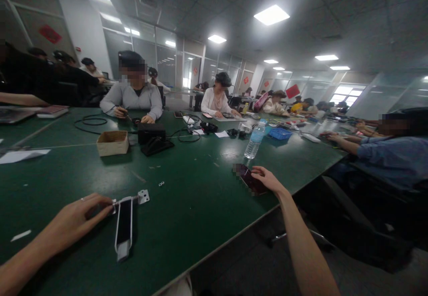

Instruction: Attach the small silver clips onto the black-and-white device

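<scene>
Glossy green tabletop (187,215) stretches broadly between both hands, its straight near edge running diagonally. Well in from that edge, the left hand (78,213) pinches one end of a silver metal bracket with a black strip (124,224). Near the edge, the right hand (266,178), fingers loosely bent, touches a dark reddish, flat rectangular device (248,179); whether it grips, I cannot tell.

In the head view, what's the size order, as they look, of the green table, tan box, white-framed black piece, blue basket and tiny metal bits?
1. Green table
2. Tan box and white-framed black piece: too alike to rank, and the piece is nearer the camera
3. Blue basket
4. Tiny metal bits
</scene>
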Tool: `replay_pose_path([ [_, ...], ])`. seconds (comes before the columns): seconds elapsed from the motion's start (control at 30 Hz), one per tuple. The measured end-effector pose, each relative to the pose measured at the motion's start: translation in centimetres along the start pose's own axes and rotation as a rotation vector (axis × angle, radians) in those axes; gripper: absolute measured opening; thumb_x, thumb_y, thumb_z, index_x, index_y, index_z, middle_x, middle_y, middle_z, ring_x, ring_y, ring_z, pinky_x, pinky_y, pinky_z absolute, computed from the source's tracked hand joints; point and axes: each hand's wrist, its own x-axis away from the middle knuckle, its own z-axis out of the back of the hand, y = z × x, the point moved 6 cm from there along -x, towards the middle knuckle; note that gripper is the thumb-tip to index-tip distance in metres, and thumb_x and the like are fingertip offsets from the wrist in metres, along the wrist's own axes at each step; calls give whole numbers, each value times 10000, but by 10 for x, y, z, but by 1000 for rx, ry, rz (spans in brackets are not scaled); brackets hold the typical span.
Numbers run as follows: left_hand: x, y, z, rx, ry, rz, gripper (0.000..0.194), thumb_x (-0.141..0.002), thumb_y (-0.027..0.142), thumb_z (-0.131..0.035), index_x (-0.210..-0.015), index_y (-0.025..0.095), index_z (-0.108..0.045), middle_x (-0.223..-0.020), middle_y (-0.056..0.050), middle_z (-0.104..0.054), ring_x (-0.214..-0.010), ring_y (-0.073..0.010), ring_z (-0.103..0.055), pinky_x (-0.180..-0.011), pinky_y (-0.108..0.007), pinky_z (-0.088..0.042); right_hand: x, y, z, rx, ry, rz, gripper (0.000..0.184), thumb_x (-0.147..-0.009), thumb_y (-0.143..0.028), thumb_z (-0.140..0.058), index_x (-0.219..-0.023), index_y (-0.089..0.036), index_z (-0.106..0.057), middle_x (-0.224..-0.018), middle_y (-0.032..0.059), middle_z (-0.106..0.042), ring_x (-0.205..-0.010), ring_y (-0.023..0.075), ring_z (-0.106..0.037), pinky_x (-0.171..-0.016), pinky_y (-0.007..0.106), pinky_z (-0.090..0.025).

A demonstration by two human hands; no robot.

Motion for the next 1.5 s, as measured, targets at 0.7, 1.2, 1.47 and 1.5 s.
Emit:
replay_pose_path([
  [0.7,-1,4,0,-2,7,6,540,-721,661,-445,-897,211,-687,-923,-66,-695,-831,-245,-649,-750,-337,-532,16,-23,1,-48,-371,20,760,-633,-272,-712,-1348,-223,-460,-1396,73,-474,-1213,252,-485,-995,404,-426],
  [1.2,2,12,0,-69,33,-70,454,-809,556,-427,-928,196,-678,-875,-60,-678,-713,-207,-620,-668,-313,-496,18,-22,-1,-19,-438,-9,850,-643,-314,-724,-1410,-224,-368,-1355,108,-496,-1228,308,-470,-1032,463,-382],
  [1.47,7,20,6,-40,78,-93,420,-796,527,-449,-894,192,-683,-842,-63,-679,-696,-211,-611,-643,-312,-489,19,-18,-1,-21,-434,-87,830,-668,-280,-723,-1409,-247,-351,-1264,85,-546,-1080,257,-583,-945,411,-474],
  [1.5,7,20,6,-35,84,-99,412,-797,525,-455,-893,196,-684,-837,-59,-679,-692,-209,-609,-637,-307,-487,18,-18,-1,-22,-423,-99,821,-671,-283,-725,-1404,-249,-358,-1256,82,-550,-1057,249,-595,-930,402,-486],
])
